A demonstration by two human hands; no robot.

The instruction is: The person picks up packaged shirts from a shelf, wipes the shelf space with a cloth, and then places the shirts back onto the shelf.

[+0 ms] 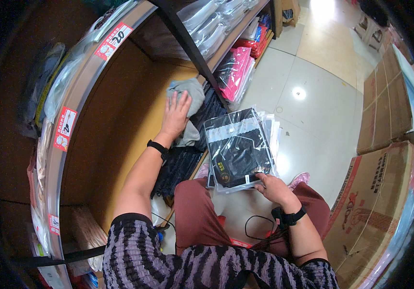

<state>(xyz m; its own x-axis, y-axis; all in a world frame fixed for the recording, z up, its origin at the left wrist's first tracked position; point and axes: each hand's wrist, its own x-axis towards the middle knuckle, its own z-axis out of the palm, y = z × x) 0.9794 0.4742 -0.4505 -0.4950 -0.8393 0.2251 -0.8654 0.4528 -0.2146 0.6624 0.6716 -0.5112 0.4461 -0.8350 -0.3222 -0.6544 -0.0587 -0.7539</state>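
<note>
Over by the wooden shelf (134,132), the person's left hand (176,114) spreads over a grey cloth (196,92) toward its far end; right of the shelf, the right hand (276,190) touches plastic-wrapped black packages (238,147), cardboard boxes (373,212) farther right.

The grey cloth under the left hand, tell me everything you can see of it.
The grey cloth is plain and crumpled, soft-looking like fabric, with loose folds and no visible print. It lies bunched toward the front of the tan shelf board, next to dark goods; any overlap is hard to tell. The left hand rests on it, fingers extended, hiding part of it.
</note>
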